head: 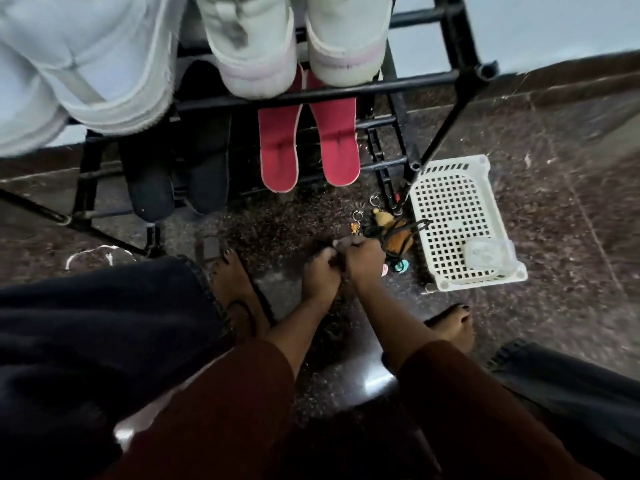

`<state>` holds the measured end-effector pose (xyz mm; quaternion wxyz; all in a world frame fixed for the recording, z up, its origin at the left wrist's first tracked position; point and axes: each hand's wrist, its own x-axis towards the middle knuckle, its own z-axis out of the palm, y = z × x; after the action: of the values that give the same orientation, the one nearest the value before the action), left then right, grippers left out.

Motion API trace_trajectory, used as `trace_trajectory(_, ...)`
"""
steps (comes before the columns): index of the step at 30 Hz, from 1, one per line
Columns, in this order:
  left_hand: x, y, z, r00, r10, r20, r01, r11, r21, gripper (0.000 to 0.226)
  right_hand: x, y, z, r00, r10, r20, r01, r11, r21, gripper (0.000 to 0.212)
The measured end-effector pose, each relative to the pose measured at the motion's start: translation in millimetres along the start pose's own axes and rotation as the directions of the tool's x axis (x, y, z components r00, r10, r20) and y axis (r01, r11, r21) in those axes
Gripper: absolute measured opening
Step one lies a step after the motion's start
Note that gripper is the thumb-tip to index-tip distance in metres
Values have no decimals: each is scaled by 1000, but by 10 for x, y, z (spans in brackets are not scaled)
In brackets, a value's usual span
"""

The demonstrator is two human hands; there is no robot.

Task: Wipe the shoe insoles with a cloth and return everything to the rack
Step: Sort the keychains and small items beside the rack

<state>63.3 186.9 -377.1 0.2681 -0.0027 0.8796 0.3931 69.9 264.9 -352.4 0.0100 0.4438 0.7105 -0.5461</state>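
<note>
Two red insoles [278, 157] [341, 147] lie side by side on the lower shelf of the black rack [311, 93]. Left of them, on the same shelf, sit two dark insoles [149, 174] [207, 168]. Low over the floor in front of the rack, my left hand [320, 271] and my right hand [363, 261] meet. Both have curled fingers and pinch a small dark item [337, 264] between them, which is too blurred to name. No cloth shows plainly.
White shoes [252, 46] [346, 39] fill the rack's upper shelf. A white perforated basket [446, 161] with a small clear container [488, 254] stands on the floor at right. Keychains [356, 223] and a brown plush toy [398, 237] lie beside it. My feet flank my hands.
</note>
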Motion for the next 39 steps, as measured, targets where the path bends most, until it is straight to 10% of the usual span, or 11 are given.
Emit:
trace_trajectory(4,-209,380,-257,980,99,-171,-130,975,-183,22,-210,-379,-339,998,-60,27,55,985,161,6)
trace_trajectory(18,-826,1083,-1168,898,438,-36,-440,896,-54,13,-783,-1168,-1290,959,-87,269,-107,768,631,9)
trace_trajectory(31,-680,450,-1393,976,211,-47,-191,944,270,20,-673,-1136,-1486,992,16,128,-111,610,785,19)
trace_trajectory(39,-649,517,-1254,990,139,-37,-126,961,247,20,-677,-911,-1245,979,-91,182,-57,736,675,13)
